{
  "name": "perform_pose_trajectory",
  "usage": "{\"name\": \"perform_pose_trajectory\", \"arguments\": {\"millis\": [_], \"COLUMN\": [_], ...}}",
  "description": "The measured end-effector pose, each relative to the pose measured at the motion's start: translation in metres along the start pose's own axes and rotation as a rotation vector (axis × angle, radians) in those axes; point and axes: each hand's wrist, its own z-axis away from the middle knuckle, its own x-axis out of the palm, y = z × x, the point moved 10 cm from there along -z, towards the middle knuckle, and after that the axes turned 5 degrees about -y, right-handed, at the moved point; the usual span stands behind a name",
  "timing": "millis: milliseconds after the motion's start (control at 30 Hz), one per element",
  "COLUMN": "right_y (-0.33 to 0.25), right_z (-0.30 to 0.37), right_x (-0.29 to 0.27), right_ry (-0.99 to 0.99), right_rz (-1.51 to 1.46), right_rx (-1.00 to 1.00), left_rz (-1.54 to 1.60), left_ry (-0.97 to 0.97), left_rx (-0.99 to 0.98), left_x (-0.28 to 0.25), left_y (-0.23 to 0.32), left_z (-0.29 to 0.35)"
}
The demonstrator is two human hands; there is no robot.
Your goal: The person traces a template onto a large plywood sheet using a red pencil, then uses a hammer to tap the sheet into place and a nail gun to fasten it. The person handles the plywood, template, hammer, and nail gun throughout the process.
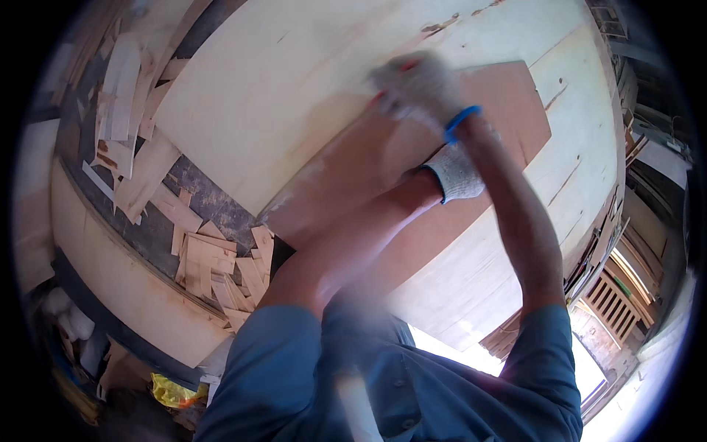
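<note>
My arms cross over a reddish-brown sheet (346,188) that lies slantwise on large pale wooden sheets (250,110). Reaching across from the left, my left hand (462,171) wears a grey-white knitted glove with a dark cuff edge. It is over the brown sheet, its fingers hidden behind my right forearm. Farther out, my right hand (418,85) is in a similar glove with a blue cuff and red patches. Motion smears its fingers at the brown sheet's far edge, so their grip and anything in them cannot be made out.
Loose strips and offcuts of thin wood (210,261) lie heaped on a dark surface to the left. A long pale panel (132,272) borders that surface. At lower left is a crumpled yellow plastic bag (177,390). Slatted wood (611,306) stands at the right.
</note>
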Motion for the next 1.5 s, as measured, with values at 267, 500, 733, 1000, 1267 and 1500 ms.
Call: {"name": "perform_pose_trajectory", "arguments": {"millis": [267,500,733,1000,1267,1500], "right_y": [-0.008,0.032,0.093,0.162,0.201,0.187], "right_z": [0.017,0.009,0.049,0.067,0.084,0.07], "right_x": [-0.081,-0.196,-0.371,-0.369,-0.374,-0.366], "right_ry": [0.175,0.246,0.648,0.757,0.76,0.773], "right_rz": [0.088,0.123,0.14,-0.509,-0.58,-0.498], "right_rx": [-0.037,0.013,0.098,-0.027,-0.025,-0.169], "left_rz": [0.891,0.949,0.964,1.068,1.041,0.994], "left_ry": [-0.161,-0.392,-0.241,-0.33,-0.339,-0.328], "left_rx": [0.022,0.067,0.081,0.004,0.025,0.026], "left_x": [-0.02,-0.033,-0.046,-0.04,-0.044,-0.048], "left_y": [-0.029,-0.054,-0.058,-0.055,-0.055,-0.053], "left_z": [-0.011,-0.038,-0.043,-0.042,-0.052,-0.058]}}
